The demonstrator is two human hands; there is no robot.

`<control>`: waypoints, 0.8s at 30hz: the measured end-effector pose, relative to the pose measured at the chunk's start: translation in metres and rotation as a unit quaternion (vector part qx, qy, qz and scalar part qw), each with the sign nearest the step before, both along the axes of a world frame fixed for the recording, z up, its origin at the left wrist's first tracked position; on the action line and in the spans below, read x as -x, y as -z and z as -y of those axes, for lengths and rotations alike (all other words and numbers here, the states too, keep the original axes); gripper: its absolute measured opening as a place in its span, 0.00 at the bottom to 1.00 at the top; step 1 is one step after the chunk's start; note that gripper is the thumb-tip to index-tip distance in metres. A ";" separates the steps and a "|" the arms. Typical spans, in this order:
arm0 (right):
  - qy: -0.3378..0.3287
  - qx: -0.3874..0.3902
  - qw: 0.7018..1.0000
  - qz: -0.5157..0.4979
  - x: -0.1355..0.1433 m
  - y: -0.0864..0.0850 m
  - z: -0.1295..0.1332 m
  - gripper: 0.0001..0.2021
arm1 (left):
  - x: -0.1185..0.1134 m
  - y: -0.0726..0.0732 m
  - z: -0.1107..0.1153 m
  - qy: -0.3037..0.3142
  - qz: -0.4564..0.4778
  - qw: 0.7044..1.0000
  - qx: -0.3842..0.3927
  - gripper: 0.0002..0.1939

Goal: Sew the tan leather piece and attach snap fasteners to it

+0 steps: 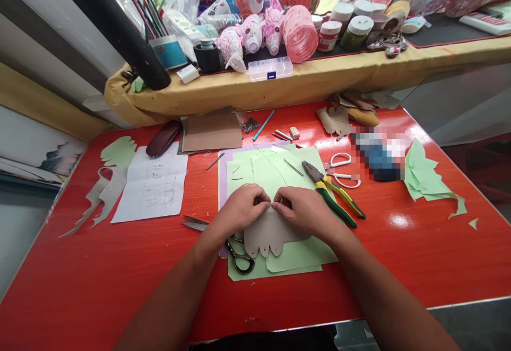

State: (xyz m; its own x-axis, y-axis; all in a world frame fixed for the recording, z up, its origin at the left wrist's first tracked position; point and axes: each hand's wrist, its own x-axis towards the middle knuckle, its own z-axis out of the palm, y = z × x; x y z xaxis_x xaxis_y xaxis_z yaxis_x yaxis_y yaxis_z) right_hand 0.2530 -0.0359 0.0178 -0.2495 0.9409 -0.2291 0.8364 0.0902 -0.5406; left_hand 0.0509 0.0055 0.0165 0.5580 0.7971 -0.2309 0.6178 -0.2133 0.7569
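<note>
Both hands meet over the middle of the table, fingertips pinched almost together. My left hand (245,205) is closed on the upper edge of a grey-beige scalloped piece (263,236) with small holes in its lobes. At the same edge, my right hand (301,207) is pinched closed; a thin thread (275,165) arcs up and away from it. The fingers hide exactly where thread and piece meet. Under the piece lie light green sheets (295,258). Black-handled scissors (242,263) lie partly beneath my left forearm. Pliers (335,194) with green and yellow handles lie beside my right hand.
White-handled scissors (344,170), a blue pen (264,125) and an eraser (294,133) lie farther back. On the left are a drawn paper sheet (154,186) and a dark case (163,138). Green paper scraps (425,173) lie right. Jars (329,35) crowd the raised shelf behind.
</note>
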 end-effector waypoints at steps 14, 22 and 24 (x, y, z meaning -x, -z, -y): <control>0.004 -0.005 1.000 0.001 -0.001 0.001 0.001 0.07 | -0.001 0.001 0.000 -0.005 -0.005 1.000 0.005 0.04; 0.000 -0.009 1.000 -0.005 -0.002 0.002 0.001 0.07 | -0.004 0.001 0.002 0.004 -0.014 1.000 -0.007 0.03; 0.001 -0.003 1.000 -0.016 -0.003 0.001 0.001 0.07 | -0.004 0.000 0.002 -0.002 -0.013 1.000 -0.004 0.03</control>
